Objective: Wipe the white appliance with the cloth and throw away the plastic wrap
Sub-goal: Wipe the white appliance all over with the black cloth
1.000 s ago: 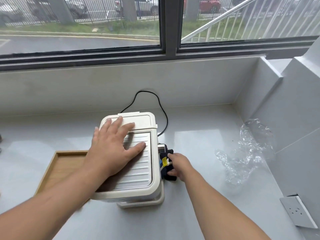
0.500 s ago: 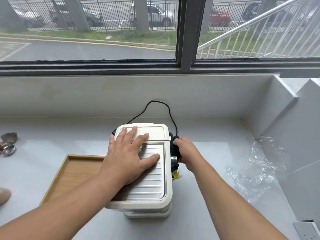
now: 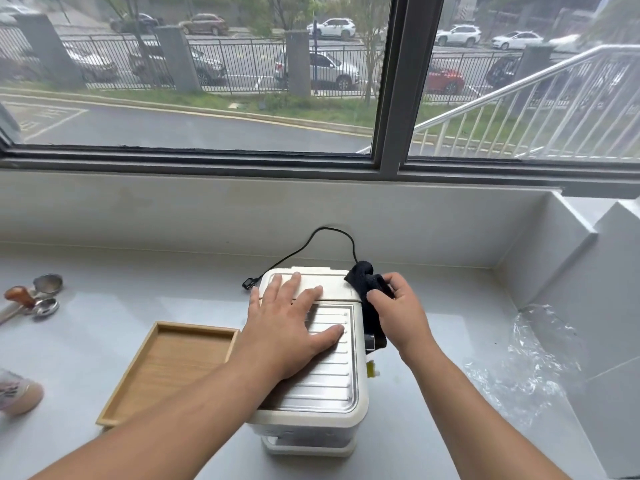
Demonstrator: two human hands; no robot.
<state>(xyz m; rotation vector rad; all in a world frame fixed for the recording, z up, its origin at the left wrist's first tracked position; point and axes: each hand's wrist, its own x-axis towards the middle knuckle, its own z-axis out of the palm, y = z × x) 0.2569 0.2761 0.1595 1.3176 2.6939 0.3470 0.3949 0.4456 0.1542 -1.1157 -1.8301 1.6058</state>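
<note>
The white appliance [image 3: 322, 386] stands on the pale counter, its ribbed metal top facing up. My left hand [image 3: 287, 327] lies flat on that top, fingers spread, pressing down. My right hand [image 3: 401, 313] grips a dark cloth [image 3: 367, 282] and holds it against the appliance's upper right edge, near the back corner. Part of the cloth hangs down the right side. The crumpled clear plastic wrap [image 3: 533, 368] lies on the counter at the right, against the wall, apart from both hands.
A wooden tray [image 3: 166, 368] sits just left of the appliance. Metal coffee tools [image 3: 38, 296] lie at the far left. A black power cord [image 3: 329, 240] runs from the appliance's back to the wall. The counter ends in a corner at the right.
My right hand has slid the cloth from the lower right side of the appliance up to its rear top edge. The left hand stays flat on top. The view has tilted upward.
</note>
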